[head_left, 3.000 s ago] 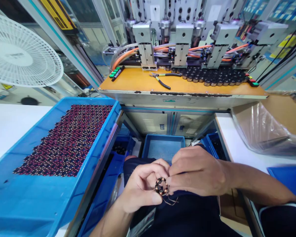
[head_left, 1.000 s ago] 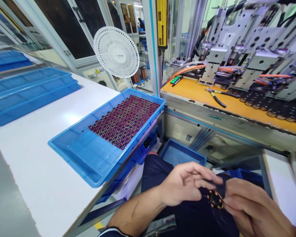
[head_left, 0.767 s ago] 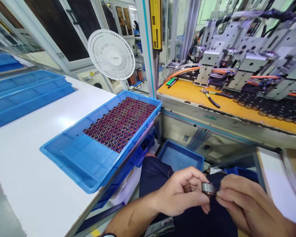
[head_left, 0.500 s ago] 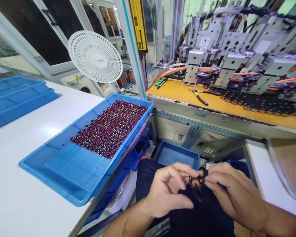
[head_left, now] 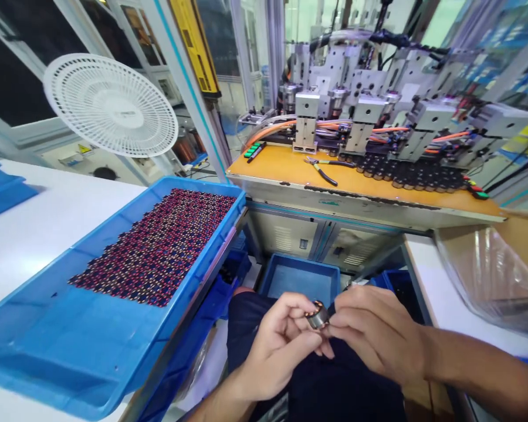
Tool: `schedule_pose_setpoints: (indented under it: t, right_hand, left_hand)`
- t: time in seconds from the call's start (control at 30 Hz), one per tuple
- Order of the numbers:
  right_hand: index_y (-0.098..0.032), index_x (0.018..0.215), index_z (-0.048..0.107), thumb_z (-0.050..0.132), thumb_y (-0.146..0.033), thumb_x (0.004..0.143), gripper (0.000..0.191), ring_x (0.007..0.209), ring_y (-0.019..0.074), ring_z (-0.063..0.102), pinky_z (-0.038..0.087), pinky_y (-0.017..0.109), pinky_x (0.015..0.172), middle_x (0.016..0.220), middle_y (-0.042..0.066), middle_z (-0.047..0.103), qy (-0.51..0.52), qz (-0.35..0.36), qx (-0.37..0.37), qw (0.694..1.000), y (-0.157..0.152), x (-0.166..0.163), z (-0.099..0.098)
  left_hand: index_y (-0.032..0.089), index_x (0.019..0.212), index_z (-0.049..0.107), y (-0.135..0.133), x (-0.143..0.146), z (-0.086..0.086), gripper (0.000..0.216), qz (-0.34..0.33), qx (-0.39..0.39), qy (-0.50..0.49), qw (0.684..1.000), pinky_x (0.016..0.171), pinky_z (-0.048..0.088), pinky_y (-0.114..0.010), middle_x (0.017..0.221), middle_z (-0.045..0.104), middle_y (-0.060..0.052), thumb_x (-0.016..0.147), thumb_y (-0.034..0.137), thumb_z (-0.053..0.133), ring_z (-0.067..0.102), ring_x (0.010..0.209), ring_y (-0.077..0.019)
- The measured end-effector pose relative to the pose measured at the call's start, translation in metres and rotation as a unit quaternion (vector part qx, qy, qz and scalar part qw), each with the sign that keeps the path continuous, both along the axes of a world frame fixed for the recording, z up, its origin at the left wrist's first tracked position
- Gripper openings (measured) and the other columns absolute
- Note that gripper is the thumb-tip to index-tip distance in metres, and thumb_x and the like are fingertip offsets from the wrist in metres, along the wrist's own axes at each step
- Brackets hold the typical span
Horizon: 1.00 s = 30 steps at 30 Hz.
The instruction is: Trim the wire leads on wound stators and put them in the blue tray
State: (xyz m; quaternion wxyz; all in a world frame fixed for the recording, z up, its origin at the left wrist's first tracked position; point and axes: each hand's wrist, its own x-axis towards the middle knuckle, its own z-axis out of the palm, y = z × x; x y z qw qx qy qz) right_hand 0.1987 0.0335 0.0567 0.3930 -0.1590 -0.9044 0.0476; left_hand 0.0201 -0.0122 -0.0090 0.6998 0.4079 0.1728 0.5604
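A small round motor stator [head_left: 317, 317], with a grey metal ring and copper windings, is held above my lap. My left hand [head_left: 281, 337] is closed on it, thumb below and fingers behind and on top. My right hand [head_left: 374, 328] is at the stator's right edge, its thumb and fingers pressed together in a pinch. What lies between those right fingertips is too small to make out. Left of my hands, a long blue tray [head_left: 83, 346] holds tightly packed rows of small dark parts [head_left: 154, 246] with red and pale dots.
An orange-topped bench [head_left: 273, 164] ahead bears pliers [head_left: 321, 171], dark cylindrical parts [head_left: 405, 176] and a machine [head_left: 361, 111]. A blue bin [head_left: 301, 278] sits below it. A white fan [head_left: 112, 108] stands back left. Clear plastic [head_left: 493, 275] lies at right.
My view has turned right, so tray and bench appear further left. The stator has been tilted, and its metal ring now shows. My left thumb has closed onto it.
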Motion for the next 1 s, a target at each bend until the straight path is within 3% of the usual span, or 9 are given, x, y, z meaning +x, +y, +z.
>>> schedule_pose_setpoints:
  t: [0.1,0.2,0.27,0.37,0.47,0.57,0.7,0.83,1.0]
  right_hand:
    - [-0.015,0.089,0.057,0.043,-0.014,0.102,0.02,0.071,0.0118,0.058,0.048,0.023,0.065,0.077,0.002,0.061,0.015,-0.047,-0.037,0.998,-0.0007,-0.0026,-0.0022]
    - [-0.014,0.088,0.057,0.043,-0.017,0.103,0.02,0.072,0.0111,0.057,0.047,0.022,0.066,0.077,0.002,0.061,0.019,-0.051,-0.067,0.996,-0.0013,-0.0034,-0.0003]
    - [-0.014,0.088,0.057,0.042,-0.018,0.104,0.023,0.074,0.01,0.058,0.048,0.02,0.069,0.078,0.002,0.061,0.025,-0.023,-0.071,0.997,-0.001,-0.0029,0.0016]
    - [-0.014,0.088,0.057,0.042,-0.019,0.105,0.023,0.074,0.0093,0.059,0.049,0.019,0.069,0.08,0.003,0.062,0.036,0.03,-0.068,0.997,0.0008,-0.0015,0.0035]
    - [-0.013,0.088,0.058,0.044,-0.019,0.105,0.022,0.072,0.0081,0.059,0.049,0.018,0.067,0.08,0.003,0.062,0.034,0.047,-0.078,0.995,0.0027,0.0007,0.0041]
    - [-0.013,0.088,0.059,0.045,-0.018,0.104,0.022,0.073,0.0075,0.059,0.049,0.018,0.068,0.08,0.002,0.062,0.031,0.031,-0.083,0.996,0.0023,0.0031,0.004]
    - [-0.015,0.088,0.059,0.047,-0.017,0.103,0.019,0.074,0.0086,0.058,0.05,0.019,0.068,0.081,0.002,0.063,0.031,-0.02,-0.128,0.991,-0.0006,0.004,0.0026]
    - [-0.015,0.086,0.059,0.053,-0.012,0.098,0.014,0.073,0.0089,0.057,0.048,0.019,0.067,0.08,0.002,0.063,0.062,-0.034,-0.188,0.98,-0.0015,0.0026,-0.0007]
    - [-0.015,0.084,0.059,0.057,-0.01,0.095,0.011,0.072,0.0092,0.056,0.047,0.02,0.066,0.079,0.002,0.062,0.109,-0.039,-0.213,0.97,-0.0045,-0.0012,-0.0057]
  left_hand:
    - [0.025,0.095,0.062,0.0007,-0.0018,0.0042,0.023,0.058,0.031,-0.028,0.997,0.083,0.055,-0.024,0.11,0.067,0.002,0.081,0.015,0.075,0.07,0.09,-0.0107]
    - [0.026,0.091,0.059,0.0025,-0.0041,0.0057,0.031,0.062,0.016,-0.077,0.995,0.099,0.05,-0.032,0.105,0.069,0.003,0.072,0.023,0.084,0.067,0.109,-0.0176]
    - [0.027,0.098,0.06,0.0047,-0.0046,0.0064,0.035,0.04,-0.015,-0.08,0.996,0.1,0.049,-0.036,0.107,0.069,0.0,0.073,0.036,0.083,0.065,0.114,-0.0219]
    - [0.018,0.103,0.062,0.0082,-0.003,0.0061,0.045,-0.062,-0.052,-0.023,0.996,0.084,0.053,-0.031,0.102,0.069,-0.009,0.082,0.057,0.067,0.069,0.096,-0.0222]
    - [0.013,0.097,0.063,0.0082,-0.0012,0.004,0.044,-0.139,-0.049,0.012,0.989,0.065,0.05,-0.026,0.073,0.068,-0.006,0.089,0.056,0.057,0.067,0.068,-0.0168]
    - [0.019,0.107,0.059,0.0049,-0.001,0.0027,0.022,-0.076,-0.025,0.021,0.997,0.063,0.051,-0.024,0.071,0.07,-0.001,0.092,0.035,0.063,0.068,0.064,-0.0139]
    - [0.025,0.107,0.059,0.0021,-0.0003,0.0038,0.02,0.037,0.013,0.039,0.998,0.068,0.059,-0.028,0.087,0.071,0.001,0.09,0.016,0.065,0.072,0.069,-0.0136]
    - [0.021,0.089,0.059,0.003,0.0019,0.0041,0.019,0.117,0.061,0.056,0.99,0.07,0.063,-0.033,0.104,0.068,-0.003,0.08,0.014,0.075,0.073,0.073,-0.0155]
    - [0.021,0.09,0.062,0.0062,0.0038,0.0029,0.025,0.2,0.077,0.089,0.973,0.072,0.061,-0.024,0.092,0.072,-0.002,0.075,0.011,0.079,0.072,0.08,-0.0136]
